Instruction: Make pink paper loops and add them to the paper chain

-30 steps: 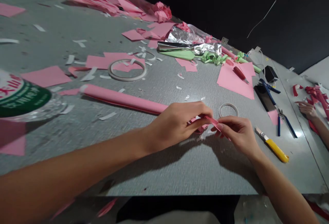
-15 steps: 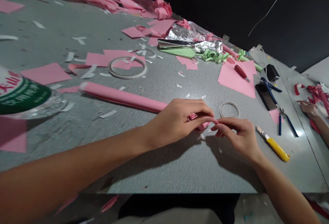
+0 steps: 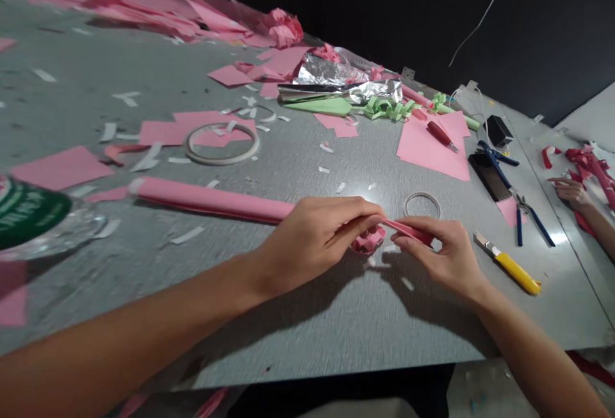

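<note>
A narrow strip of pink paper (image 3: 400,228) stretches between my hands, just above the table. My left hand (image 3: 324,232) pinches its left end between thumb and fingers. My right hand (image 3: 444,248) is closed on the other end, with folded pink paper showing between thumb and forefinger. Below my left fingertips is a curled, folded pink paper piece (image 3: 369,240); whether it joins the strip I cannot tell. A long rolled pink paper tube (image 3: 211,200) lies on the table and runs behind my left hand.
A yellow utility knife (image 3: 519,272), a tape ring (image 3: 423,203), pliers (image 3: 521,216) and a phone (image 3: 490,176) lie to the right. At left are a larger tape roll (image 3: 221,160) and a bottle (image 3: 43,216). Another person's hand (image 3: 571,192) is at far right.
The view has shifted slightly. More of the pink strip now shows between my fingertips, which are a little farther apart. The folded pink piece beneath is less covered by my left hand.
</note>
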`<action>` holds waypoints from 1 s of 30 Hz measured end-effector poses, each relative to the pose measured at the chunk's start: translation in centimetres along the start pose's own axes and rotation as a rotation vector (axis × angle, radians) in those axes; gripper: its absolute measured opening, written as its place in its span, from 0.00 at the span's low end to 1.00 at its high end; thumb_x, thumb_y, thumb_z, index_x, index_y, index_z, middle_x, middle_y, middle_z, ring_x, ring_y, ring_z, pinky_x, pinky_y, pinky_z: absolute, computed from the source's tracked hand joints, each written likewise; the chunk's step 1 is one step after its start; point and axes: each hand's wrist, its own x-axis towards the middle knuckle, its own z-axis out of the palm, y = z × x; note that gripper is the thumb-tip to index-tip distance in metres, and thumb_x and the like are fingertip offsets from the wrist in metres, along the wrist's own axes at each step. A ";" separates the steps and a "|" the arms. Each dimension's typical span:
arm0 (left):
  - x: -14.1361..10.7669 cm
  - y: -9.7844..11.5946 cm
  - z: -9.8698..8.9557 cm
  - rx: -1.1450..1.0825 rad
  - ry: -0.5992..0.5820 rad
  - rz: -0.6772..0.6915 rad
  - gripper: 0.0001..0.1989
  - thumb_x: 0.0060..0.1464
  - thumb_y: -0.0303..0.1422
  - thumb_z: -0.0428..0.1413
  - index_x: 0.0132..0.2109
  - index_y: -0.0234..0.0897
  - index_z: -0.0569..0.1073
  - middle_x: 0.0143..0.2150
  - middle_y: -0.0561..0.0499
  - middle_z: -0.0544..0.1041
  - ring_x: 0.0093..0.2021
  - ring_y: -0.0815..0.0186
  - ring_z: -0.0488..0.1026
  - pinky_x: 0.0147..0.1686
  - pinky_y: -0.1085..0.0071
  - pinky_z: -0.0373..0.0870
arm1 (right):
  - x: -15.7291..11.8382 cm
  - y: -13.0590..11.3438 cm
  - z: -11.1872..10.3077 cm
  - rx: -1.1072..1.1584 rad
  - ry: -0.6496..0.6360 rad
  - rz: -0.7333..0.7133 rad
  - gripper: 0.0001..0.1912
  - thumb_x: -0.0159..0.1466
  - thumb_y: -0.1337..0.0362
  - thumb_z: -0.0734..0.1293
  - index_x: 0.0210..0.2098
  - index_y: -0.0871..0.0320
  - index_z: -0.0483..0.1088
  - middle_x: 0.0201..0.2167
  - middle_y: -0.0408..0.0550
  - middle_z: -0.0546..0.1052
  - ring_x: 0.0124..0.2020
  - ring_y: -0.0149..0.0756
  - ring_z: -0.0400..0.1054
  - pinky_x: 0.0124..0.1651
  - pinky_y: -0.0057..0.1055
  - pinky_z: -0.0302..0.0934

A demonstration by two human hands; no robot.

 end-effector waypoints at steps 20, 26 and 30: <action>0.0 0.1 0.1 0.055 0.191 0.093 0.06 0.67 0.24 0.62 0.48 0.37 0.80 0.39 0.52 0.85 0.36 0.68 0.80 0.39 0.71 0.76 | 0.2 0.7 -1.0 -0.257 0.228 -0.431 0.12 0.70 0.74 0.71 0.50 0.54 0.74 0.51 0.54 0.84 0.50 0.43 0.81 0.52 0.42 0.76; 0.2 0.3 0.0 0.063 0.175 0.101 0.05 0.69 0.24 0.60 0.48 0.37 0.79 0.37 0.52 0.84 0.34 0.68 0.79 0.38 0.71 0.75 | 0.2 1.3 -0.6 -0.303 0.222 -0.459 0.13 0.70 0.77 0.67 0.48 0.55 0.76 0.46 0.54 0.85 0.44 0.42 0.81 0.45 0.40 0.76; 0.2 0.3 0.1 0.100 0.162 0.131 0.06 0.68 0.23 0.59 0.47 0.36 0.79 0.38 0.50 0.84 0.35 0.65 0.80 0.37 0.69 0.76 | 0.1 0.9 -0.4 -0.253 0.256 -0.460 0.12 0.70 0.78 0.67 0.45 0.57 0.77 0.42 0.53 0.84 0.42 0.40 0.80 0.43 0.38 0.77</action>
